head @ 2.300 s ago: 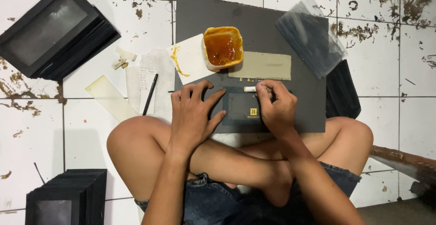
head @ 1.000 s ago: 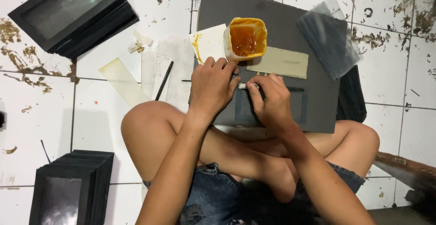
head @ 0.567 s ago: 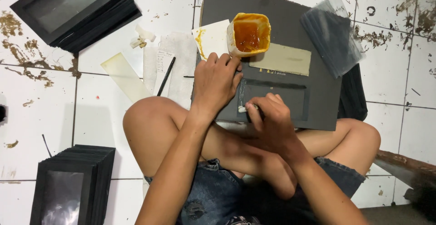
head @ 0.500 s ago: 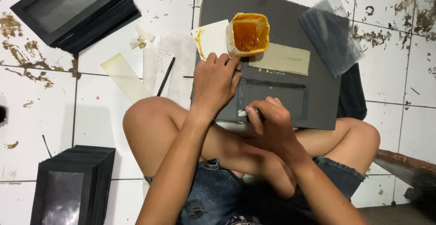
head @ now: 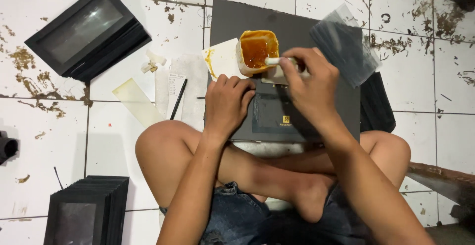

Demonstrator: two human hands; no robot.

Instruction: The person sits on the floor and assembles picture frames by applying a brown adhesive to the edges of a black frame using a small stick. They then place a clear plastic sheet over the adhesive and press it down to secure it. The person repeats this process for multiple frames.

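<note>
Head view, looking down on a person seated cross-legged on a stained white tile floor [head: 114,141], a dark grey board [head: 297,32] lying across the knees and reaching away toward the far tiles. A flat dark folder piece with a framed window [head: 274,116] lies on the board's near half, its long axis running left to right along the near edge. The left hand [head: 227,104] presses flat on the piece's left end, fingers spread and closed on nothing. The right hand [head: 309,84] is pinched shut on a small white stick [head: 272,61] held at the rim of an orange glue cup [head: 256,51] near the board's far left corner; the stick lies roughly level, long axis left to right, tip pointing left into the cup. The step in hand looks like loading the stick with glue; the next move would call for carrying it back to the piece without dripping. A clear sleeve of dark sheets [head: 344,49] lies across the board's right edge. Off the board, a stack of black window frames [head: 86,32] sits at the far left, and another stack [head: 84,215] at the near left.
</note>
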